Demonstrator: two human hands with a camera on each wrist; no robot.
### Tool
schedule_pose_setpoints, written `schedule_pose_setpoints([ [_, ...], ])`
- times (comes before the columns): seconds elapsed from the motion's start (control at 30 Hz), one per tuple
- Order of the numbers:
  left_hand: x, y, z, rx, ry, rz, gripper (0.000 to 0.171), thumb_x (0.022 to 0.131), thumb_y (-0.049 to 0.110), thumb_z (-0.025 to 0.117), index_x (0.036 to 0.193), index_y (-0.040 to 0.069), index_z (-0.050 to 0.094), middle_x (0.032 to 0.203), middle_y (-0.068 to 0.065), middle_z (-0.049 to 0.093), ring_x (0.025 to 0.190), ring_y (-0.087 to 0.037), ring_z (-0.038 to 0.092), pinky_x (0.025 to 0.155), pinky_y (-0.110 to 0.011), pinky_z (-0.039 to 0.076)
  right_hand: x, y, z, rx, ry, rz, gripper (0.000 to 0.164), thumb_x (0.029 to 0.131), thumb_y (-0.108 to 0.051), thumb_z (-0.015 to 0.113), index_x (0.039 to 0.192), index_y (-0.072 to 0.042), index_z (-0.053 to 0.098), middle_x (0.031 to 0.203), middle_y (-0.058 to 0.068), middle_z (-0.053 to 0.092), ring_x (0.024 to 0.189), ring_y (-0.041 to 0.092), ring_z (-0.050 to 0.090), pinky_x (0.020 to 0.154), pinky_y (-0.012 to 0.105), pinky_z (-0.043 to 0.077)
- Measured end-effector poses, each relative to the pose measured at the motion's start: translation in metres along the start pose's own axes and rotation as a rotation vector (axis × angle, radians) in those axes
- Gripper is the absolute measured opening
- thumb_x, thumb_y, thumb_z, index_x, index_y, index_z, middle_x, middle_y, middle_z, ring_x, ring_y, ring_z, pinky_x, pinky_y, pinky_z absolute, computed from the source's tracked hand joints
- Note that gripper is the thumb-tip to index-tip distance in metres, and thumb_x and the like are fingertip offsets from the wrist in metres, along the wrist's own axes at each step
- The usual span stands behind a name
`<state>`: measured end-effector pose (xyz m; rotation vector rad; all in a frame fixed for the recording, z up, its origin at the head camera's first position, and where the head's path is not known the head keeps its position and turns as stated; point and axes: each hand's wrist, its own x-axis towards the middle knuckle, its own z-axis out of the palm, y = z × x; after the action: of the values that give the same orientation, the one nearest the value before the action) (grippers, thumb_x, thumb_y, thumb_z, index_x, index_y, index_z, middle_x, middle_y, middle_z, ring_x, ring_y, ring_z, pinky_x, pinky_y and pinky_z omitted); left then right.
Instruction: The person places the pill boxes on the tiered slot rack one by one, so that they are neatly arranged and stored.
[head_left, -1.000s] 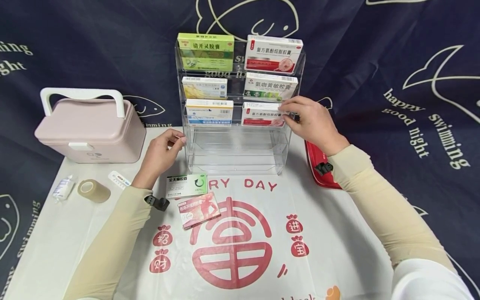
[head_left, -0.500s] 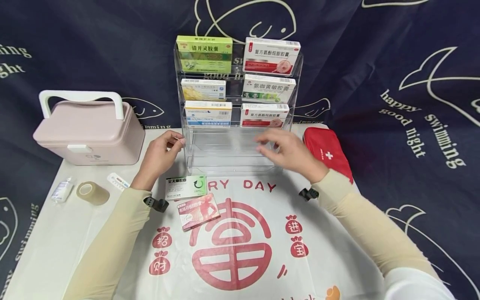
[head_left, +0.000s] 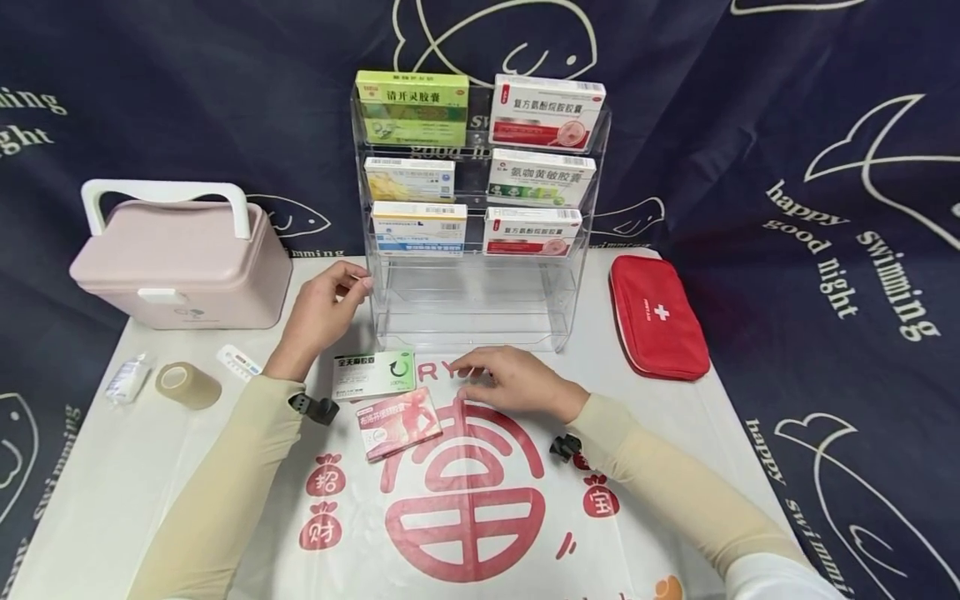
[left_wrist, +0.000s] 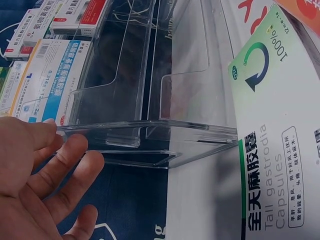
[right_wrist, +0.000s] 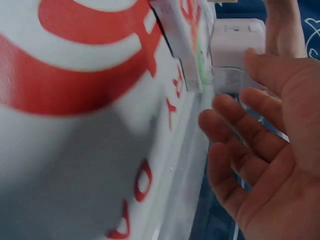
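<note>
A clear acrylic display rack (head_left: 474,321) stands on the table, with medicine boxes in its upper three tiers. At its left side, my left hand (head_left: 324,307) pinches the edge between thumb and index finger; the other fingers are loosely bent in the left wrist view. My right hand (head_left: 521,382) hovers over the table in front of the rack, fingers loosely bent and holding nothing. Left of its fingertips lie two medicine boxes: a white and green capsule box (head_left: 372,374) and a pink-red capsule box (head_left: 399,423), which lies askew just in front of it.
A pink medicine case (head_left: 180,262) with a white handle stands at the left. Near it lie a tan bandage roll (head_left: 187,385), a small wrapped white item (head_left: 129,379) and a white test strip (head_left: 238,362). A red first-aid pouch (head_left: 660,317) lies right of the rack.
My right hand has left the red and white box in the rack's third tier and come down and left toward the two boxes on the table. My left hand stays at the rack.
</note>
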<state>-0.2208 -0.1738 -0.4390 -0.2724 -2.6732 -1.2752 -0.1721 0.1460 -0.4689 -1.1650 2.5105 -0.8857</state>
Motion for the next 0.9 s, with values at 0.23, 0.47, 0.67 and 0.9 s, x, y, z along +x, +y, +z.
schedule_pose_setpoints([
  [0.23,0.000,-0.001,0.000,-0.009,0.000,0.006,0.027,0.105,0.030,0.060,0.116,0.007,0.066,0.096,-0.010,0.072,0.086,-0.029,0.065,0.080,-0.044,0.046,0.002,0.002,0.017,-0.006,-0.003,0.036,0.043,0.094,-0.032,0.076,0.130,-0.010,0.068,0.120,-0.002,0.069,0.106,0.014,0.064,0.089,0.032,0.050],
  [0.47,0.000,-0.002,-0.001,-0.024,0.003,0.012,0.026,0.105,0.030,0.060,0.115,0.006,0.067,0.095,-0.010,0.072,0.086,-0.028,0.065,0.081,-0.043,0.045,0.009,-0.006,0.036,-0.061,-0.097,0.070,0.055,0.096,-0.044,0.070,0.139,-0.011,0.062,0.130,0.000,0.064,0.115,0.010,0.058,0.097,0.033,0.047],
  [0.67,-0.001,-0.001,-0.001,-0.024,-0.004,0.005,0.027,0.105,0.030,0.060,0.115,0.007,0.067,0.095,-0.010,0.072,0.088,-0.029,0.065,0.082,-0.044,0.045,0.017,-0.009,0.048,-0.115,-0.117,0.073,0.059,0.096,-0.050,0.068,0.141,-0.013,0.061,0.130,-0.001,0.061,0.118,0.012,0.055,0.100,0.032,0.044],
  [0.9,0.000,-0.003,-0.001,-0.020,-0.004,0.007,0.027,0.105,0.030,0.060,0.115,0.007,0.066,0.095,-0.010,0.072,0.087,-0.029,0.065,0.082,-0.045,0.045,0.022,-0.012,0.058,-0.135,-0.074,0.064,0.057,0.093,-0.053,0.070,0.137,-0.018,0.063,0.129,-0.004,0.058,0.118,0.012,0.053,0.095,0.033,0.048],
])
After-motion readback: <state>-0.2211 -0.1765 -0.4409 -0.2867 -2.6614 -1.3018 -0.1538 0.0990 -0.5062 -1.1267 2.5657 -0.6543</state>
